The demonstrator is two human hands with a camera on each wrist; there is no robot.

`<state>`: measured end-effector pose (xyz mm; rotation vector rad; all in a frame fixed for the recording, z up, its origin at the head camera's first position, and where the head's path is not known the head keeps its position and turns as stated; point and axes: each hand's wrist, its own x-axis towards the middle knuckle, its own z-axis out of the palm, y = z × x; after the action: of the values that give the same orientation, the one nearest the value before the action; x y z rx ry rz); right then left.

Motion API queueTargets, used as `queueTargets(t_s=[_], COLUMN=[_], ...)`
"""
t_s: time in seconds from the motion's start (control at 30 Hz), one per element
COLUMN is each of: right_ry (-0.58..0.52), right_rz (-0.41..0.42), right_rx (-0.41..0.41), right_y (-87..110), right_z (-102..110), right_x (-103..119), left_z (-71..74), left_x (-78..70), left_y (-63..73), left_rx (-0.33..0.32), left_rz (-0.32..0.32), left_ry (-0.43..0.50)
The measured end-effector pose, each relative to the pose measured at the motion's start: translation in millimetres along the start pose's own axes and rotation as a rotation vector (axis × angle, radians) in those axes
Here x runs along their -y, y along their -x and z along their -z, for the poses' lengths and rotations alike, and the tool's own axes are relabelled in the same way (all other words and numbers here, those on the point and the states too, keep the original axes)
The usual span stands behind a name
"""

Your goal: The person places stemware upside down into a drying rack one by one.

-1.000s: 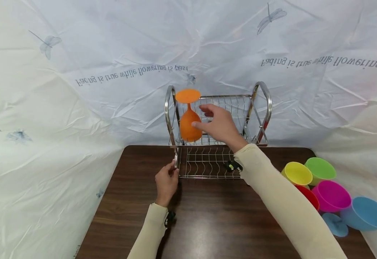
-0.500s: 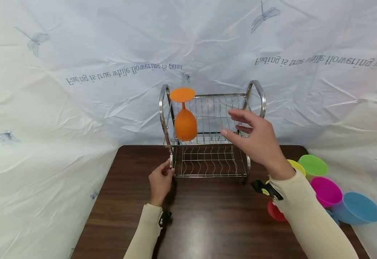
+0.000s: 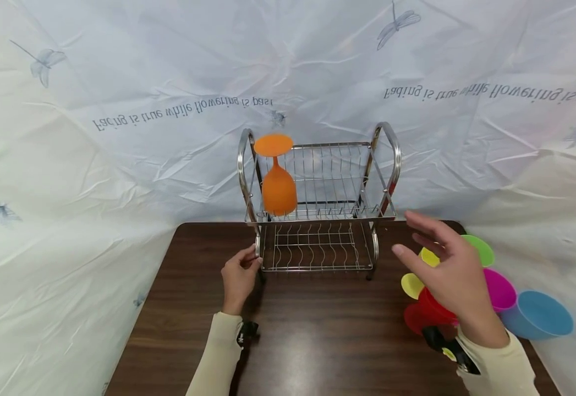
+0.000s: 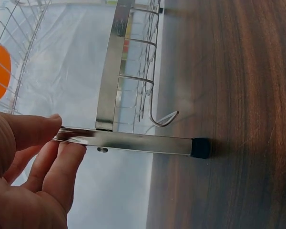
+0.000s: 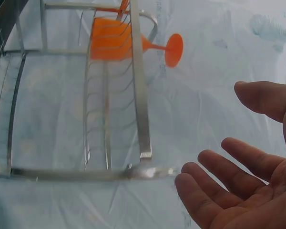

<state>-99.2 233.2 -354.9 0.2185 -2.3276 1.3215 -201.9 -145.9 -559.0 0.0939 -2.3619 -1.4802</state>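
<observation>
An orange goblet (image 3: 279, 191) stands upside down at the left end of the upper tier of a metal dish rack (image 3: 317, 269), its round foot on top. My left hand (image 3: 238, 278) pinches the rack's left front leg between thumb and fingers; the left wrist view shows the grip on the metal post (image 4: 143, 142). My right hand (image 3: 453, 272) is over the right side of the table, fingers spread and holding nothing. Beneath it in the head view are a red goblet (image 3: 431, 308) and a yellow goblet (image 3: 411, 286), both partly hidden by the hand.
Right of the hand stand a green cup (image 3: 483, 250), a magenta cup (image 3: 500, 290) and a blue cup (image 3: 540, 314). The rack rests at the back of the dark wooden table (image 3: 317, 341). A pale printed sheet (image 3: 193, 66) hangs close behind it.
My right hand has let go of the orange goblet and moved right and down, toward the coloured cups. The goblet stays on the rack; my left hand keeps its grip.
</observation>
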Motion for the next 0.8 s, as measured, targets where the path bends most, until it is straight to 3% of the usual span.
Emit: queueTargets(t_s=[0.37, 0.6, 0.8], right_ry=[0.045, 0.075, 0.096], right_rz=[-0.171, -0.431, -0.564], right_rx=[-0.231, -0.321, -0.371], right_y=[47.0, 75.7, 87.9], right_z=[20.8, 30.3, 35.2], right_x=[-29.0, -48.9, -63.7], left_z=[-0.5, -0.5, -2.0], left_x=[-2.2, -0.8, -0.4], left_y=[-1.1, -0.8, -1.0], left_rx=[-0.011, -0.003, -0.008], left_rz=[-0.012, -0.015, -0.012], left_ry=[0.011, 0.000, -0.016])
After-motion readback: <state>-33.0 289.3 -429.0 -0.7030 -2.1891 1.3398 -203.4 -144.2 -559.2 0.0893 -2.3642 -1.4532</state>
